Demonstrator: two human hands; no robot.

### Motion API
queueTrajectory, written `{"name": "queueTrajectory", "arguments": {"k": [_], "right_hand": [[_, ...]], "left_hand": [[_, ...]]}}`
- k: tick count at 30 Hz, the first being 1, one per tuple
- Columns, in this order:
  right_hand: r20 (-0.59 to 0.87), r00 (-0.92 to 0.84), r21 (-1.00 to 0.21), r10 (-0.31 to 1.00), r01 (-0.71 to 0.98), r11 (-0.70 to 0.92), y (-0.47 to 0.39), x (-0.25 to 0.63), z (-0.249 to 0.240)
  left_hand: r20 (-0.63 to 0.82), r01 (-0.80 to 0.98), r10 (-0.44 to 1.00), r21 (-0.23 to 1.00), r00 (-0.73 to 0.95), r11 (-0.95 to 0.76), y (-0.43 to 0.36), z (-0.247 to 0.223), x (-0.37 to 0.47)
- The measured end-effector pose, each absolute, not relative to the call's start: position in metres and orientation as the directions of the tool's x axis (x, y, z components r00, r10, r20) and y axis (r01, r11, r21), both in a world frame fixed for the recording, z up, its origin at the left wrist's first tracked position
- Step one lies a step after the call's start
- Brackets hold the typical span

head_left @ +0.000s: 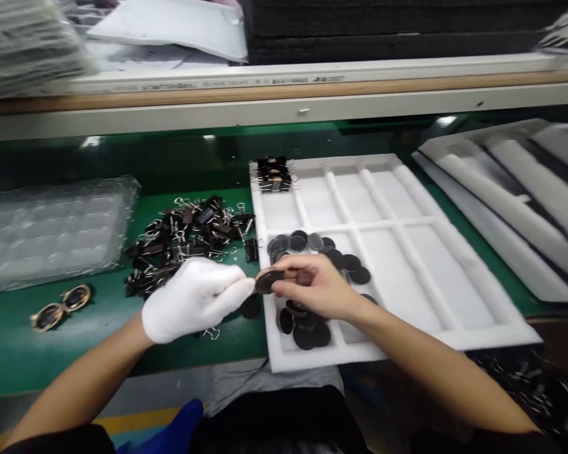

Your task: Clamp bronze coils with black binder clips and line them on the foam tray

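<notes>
My left hand (196,299), in a white glove, pinches the left end of a round sunglasses frame (266,281) with a tan rim. My bare right hand (317,285) grips the same piece from the right, thumb and fingers on its dark round face. Both hands meet above the left edge of a white foam tray (397,340). Dark round lenses (305,334) lie loose in the tray's near-left compartments, partly hidden under my right hand. Left of the tray, behind my gloved hand, is a heap of black binder clips (189,233).
Clipped pieces (274,174) stand in the tray's far-left corner. A tan-rimmed pair of sunglasses (60,307) lies at left on the green table, near a clear plastic tray (57,227). White foam sheets (515,202) lean at right. A shelf edge (284,104) crosses the back.
</notes>
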State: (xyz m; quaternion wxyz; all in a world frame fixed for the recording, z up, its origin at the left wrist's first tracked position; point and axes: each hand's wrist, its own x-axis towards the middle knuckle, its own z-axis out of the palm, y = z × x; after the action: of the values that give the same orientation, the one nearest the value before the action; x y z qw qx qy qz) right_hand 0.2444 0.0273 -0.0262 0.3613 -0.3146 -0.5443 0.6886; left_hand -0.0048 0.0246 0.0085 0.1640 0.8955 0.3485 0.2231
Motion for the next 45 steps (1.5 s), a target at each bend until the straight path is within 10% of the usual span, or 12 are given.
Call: {"name": "queueTrajectory", "arguments": {"k": [5,10,24,45], "right_hand": [[-0.15,-0.359,-0.914,0.921,-0.306,-0.268,0.039,0.259,-0.022],[-0.265,-0.324,-0.847,0.908,-0.373,-0.38,0.046,0.263,-0.022],[-0.334,-0.309,-0.844,0.891,-0.323,-0.429,0.046,0.259,-0.023],[-0.284,-0.335,-0.909,0.898,-0.204,-0.364,0.045,0.257,-0.031]], "left_hand": [[0.203,0.866,0.856,0.063,0.476,-0.496,0.063,0.043,-0.025],[0.04,0.756,0.769,-0.224,0.638,-0.616,0.092,0.031,-0.008],[-0.077,0.488,0.51,-0.199,0.857,-0.85,0.089,0.0,0.013],[-0.081,0.586,0.611,-0.205,0.788,-0.784,0.08,-0.007,0.021]]}}
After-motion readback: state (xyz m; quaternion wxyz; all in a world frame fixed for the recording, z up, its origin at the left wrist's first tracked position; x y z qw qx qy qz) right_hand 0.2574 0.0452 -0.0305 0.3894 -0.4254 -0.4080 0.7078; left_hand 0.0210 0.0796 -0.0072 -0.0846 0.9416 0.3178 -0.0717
